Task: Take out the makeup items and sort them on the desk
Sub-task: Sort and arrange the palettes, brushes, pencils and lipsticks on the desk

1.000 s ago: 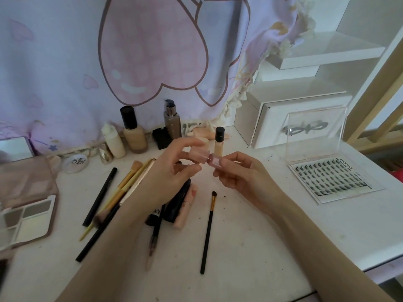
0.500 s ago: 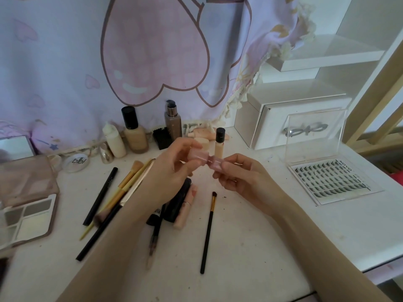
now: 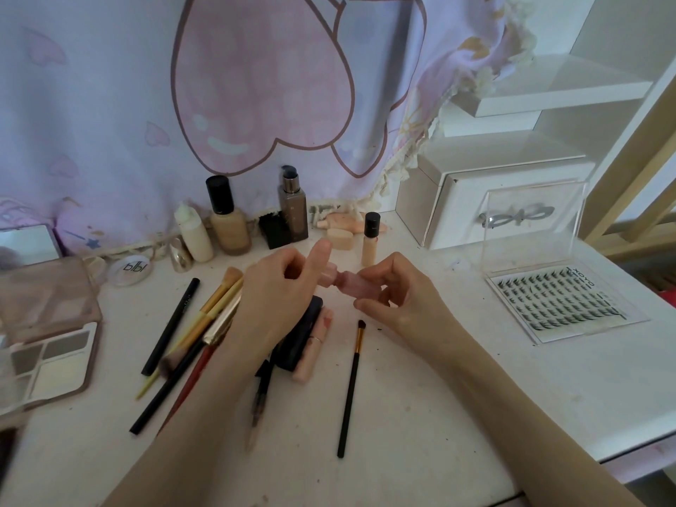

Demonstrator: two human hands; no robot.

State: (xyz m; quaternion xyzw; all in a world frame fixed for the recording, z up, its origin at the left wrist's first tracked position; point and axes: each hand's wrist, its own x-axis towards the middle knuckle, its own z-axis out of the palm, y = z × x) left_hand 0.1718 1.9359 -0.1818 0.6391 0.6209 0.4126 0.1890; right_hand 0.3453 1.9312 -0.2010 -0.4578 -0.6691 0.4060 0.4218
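Head view: both hands, left hand [image 3: 281, 294] and right hand [image 3: 398, 298], pinch a pink tube [image 3: 351, 285], seemingly lip gloss, above the desk [image 3: 420, 415].

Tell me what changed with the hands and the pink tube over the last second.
The left hand eased its pinch on the cap end: its thumb now sticks up. The right hand still holds the pink tube, raised over the desk. The brushes and bottles have not moved.

I am seeing a pale pink tube [image 3: 360, 285], a black-handled brush [image 3: 349, 391] with a gold ferrule, a white desk [image 3: 457, 415], and a lilac curtain [image 3: 109, 104] printed with pink hearts.
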